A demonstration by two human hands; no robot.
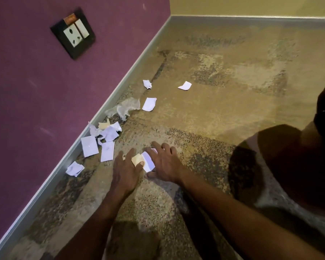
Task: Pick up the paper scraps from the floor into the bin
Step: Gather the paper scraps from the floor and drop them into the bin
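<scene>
Both hands are low over the speckled brown stone floor (223, 109). The left hand (127, 169) pinches a small tan paper scrap (137, 160) between its fingertips. The right hand (165, 166) is spread wide, fingers straight, over a flat white paper scrap (147, 163); whether it presses the sheet or only covers it cannot be told.

Remaining scraps lie along the grey skirting (101, 109) of the purple wall (36, 91): a cluster of crumpled white pieces (107, 133), two flat white rectangles (89, 146), one crumpled white piece nearer the viewer (75, 168), and a translucent crinkled wrapper (125, 107). Three more white pieces (149, 104) lie farther out. No bin is in view.

Assessment: the paper is very light, limp and easily torn. Flat sheets cling to the floor and are best lifted at a raised corner or edge; crumpled ones may be pinched anywhere. Most collection remains outstanding.
</scene>
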